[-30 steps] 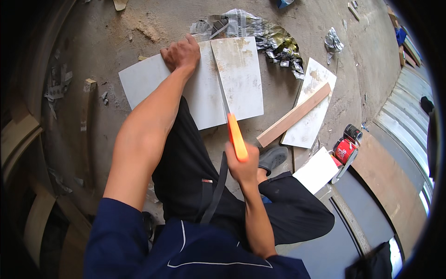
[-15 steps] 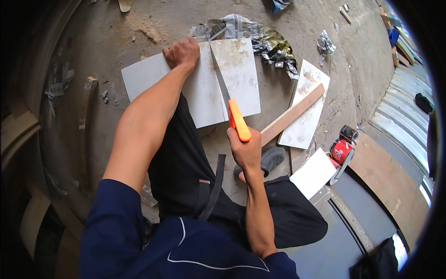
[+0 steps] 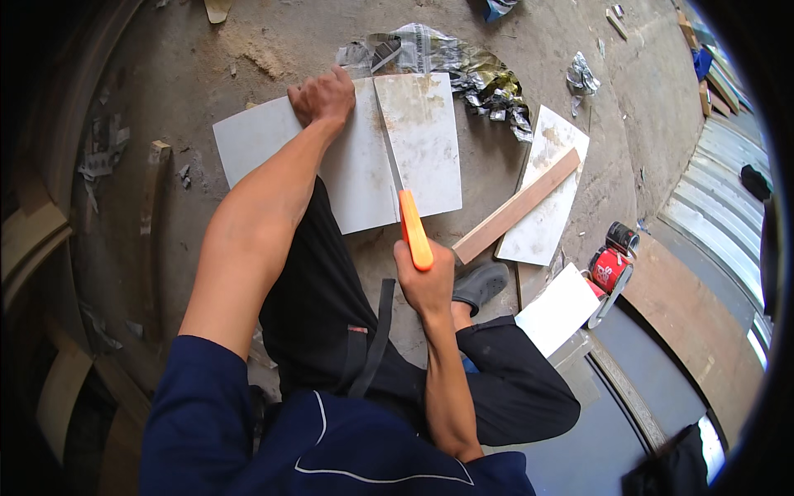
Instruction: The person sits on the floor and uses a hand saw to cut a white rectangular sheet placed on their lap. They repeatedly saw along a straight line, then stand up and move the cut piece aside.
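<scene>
A white board (image 3: 357,186) with brownish stains lies across the ground in front of me. My left hand (image 3: 321,97) grips it at the far edge, fingers curled over that edge and the arm straight. My right hand (image 3: 427,279) is wrapped round the orange handle (image 3: 416,236) of a handsaw. The saw's blade (image 3: 392,155) sits in a long slit that runs from the board's far edge toward the near one. Part of the blade is hidden in the slit.
Crumpled foil-like wrapping (image 3: 488,78) lies beyond the board. To the right, a wooden strip (image 3: 517,207) rests on another white panel (image 3: 552,145), near my shoe (image 3: 481,285). Red and black rolls (image 3: 610,269) stand farther right. Sawdust (image 3: 248,54) covers ground at the far left.
My right hand has drawn the saw back toward me and slightly left, so the handle is now clear of the board's near edge. My left hand keeps its place on the board.
</scene>
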Available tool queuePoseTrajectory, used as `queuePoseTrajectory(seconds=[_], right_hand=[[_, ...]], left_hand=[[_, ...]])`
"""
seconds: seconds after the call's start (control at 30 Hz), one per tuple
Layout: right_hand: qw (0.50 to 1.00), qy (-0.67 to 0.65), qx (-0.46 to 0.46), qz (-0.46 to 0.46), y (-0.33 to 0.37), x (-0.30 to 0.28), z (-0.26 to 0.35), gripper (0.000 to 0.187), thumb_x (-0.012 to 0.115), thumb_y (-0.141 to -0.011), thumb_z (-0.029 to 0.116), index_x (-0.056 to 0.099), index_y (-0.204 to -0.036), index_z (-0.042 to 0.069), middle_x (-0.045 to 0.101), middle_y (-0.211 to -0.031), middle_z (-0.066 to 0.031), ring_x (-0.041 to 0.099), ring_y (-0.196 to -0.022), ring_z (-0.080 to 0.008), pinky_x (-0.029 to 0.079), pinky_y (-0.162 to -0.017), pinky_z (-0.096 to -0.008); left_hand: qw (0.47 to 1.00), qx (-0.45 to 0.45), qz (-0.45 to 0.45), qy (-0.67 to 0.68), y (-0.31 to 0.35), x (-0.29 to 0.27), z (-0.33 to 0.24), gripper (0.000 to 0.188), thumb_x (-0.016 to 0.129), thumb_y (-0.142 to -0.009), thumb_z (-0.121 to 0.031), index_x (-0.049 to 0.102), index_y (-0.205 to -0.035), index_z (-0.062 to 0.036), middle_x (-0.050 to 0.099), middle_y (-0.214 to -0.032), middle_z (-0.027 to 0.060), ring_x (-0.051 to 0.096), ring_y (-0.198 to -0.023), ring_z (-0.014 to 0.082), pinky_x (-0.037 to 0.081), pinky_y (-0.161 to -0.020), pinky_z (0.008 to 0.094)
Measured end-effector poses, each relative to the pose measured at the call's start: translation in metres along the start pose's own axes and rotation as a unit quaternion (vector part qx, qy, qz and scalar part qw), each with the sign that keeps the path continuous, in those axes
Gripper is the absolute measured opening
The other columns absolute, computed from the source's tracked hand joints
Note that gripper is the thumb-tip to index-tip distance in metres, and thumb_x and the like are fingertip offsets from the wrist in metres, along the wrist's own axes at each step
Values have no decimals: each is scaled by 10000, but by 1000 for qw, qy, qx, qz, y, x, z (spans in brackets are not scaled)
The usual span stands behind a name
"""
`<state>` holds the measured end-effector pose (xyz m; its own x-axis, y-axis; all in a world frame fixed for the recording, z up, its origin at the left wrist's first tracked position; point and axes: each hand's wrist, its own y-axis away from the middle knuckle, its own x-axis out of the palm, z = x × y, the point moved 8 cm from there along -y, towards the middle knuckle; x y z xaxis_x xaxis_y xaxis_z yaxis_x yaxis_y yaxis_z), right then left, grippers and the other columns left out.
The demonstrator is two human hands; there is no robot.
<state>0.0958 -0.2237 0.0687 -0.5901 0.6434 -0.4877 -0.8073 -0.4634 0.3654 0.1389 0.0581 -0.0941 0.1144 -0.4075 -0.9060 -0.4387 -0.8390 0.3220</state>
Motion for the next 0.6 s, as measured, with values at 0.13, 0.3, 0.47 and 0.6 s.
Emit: queuePoseTrajectory(seconds=[0.13, 0.3, 0.47, 0.6], right_hand=[[999, 12, 50, 19, 86, -36, 3, 124, 646, -791, 66, 609, -727, -34, 522, -532, -124, 558, -468, -197, 429, -485, -318], [999, 24, -24, 6, 21, -11, -21, 178, 639, -796, 98, 569, -681, -19, 507, -530, -139, 470, -428, -218, 388, -460, -337], [1000, 9, 2, 6, 14, -11, -3, 156, 636, -808, 90, 585, -719, -27, 495, -533, -147, 497, -446, -200, 400, -478, -326], [1000, 13, -25, -14, 67, -37, 4, 116, 639, -801, 59, 610, -748, -39, 528, -545, -129, 544, -454, -182, 417, -482, -317]], left_hand=[[1000, 7, 5, -3, 0, -1, 0, 583, 308, -964, -417, 742, -858, -41, 705, -873, 188, 658, -882, 311, 337, -928, 396], [1000, 16, -11, 10, 0, -3, -7, 595, 307, -963, -416, 739, -844, -25, 702, -874, 199, 661, -876, 316, 337, -933, 408], [1000, 19, -15, -13, -6, 3, -2, 603, 302, -965, -414, 738, -824, -23, 703, -860, 191, 661, -866, 321, 340, -928, 414], [998, 46, -50, -4, 1, -7, -11, 591, 325, -970, -385, 727, -724, -27, 693, -738, 164, 644, -736, 278, 336, -890, 385]])
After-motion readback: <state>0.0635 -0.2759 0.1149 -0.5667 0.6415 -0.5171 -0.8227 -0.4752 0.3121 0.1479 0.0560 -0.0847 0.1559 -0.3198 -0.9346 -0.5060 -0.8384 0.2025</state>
